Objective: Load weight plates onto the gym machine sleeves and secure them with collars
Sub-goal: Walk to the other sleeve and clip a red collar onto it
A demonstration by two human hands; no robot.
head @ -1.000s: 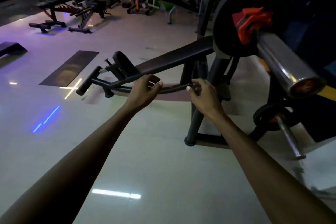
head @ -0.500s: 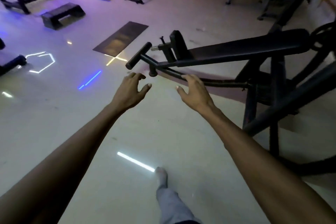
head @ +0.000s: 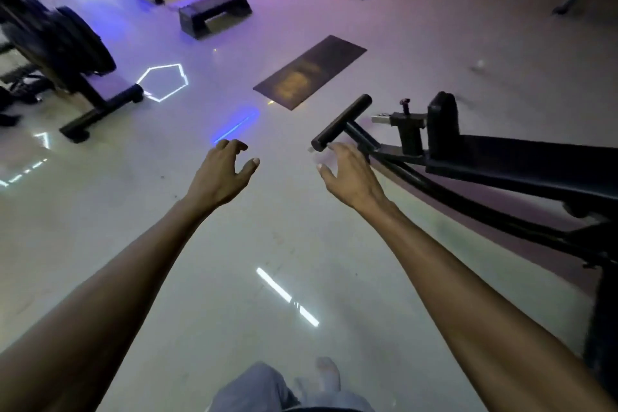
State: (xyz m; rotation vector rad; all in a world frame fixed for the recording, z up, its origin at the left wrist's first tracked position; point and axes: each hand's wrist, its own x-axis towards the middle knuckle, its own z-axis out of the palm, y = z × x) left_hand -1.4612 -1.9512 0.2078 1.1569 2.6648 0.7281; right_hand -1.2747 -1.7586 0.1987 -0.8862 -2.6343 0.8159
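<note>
Both bare forearms extended forward, well apart. Left hand (head: pixel 222 174) and right hand (head: pixel 351 177) empty, palms down, fingers (head: pixel 234 145) loosely curled, thumbs pointing inward.

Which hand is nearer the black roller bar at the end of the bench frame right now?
Right. The right hand sits just below the near end of the roller bar, fingertips almost at it; contact is unclear. The left hand hangs over bare floor, well off to the bar's left.
</note>
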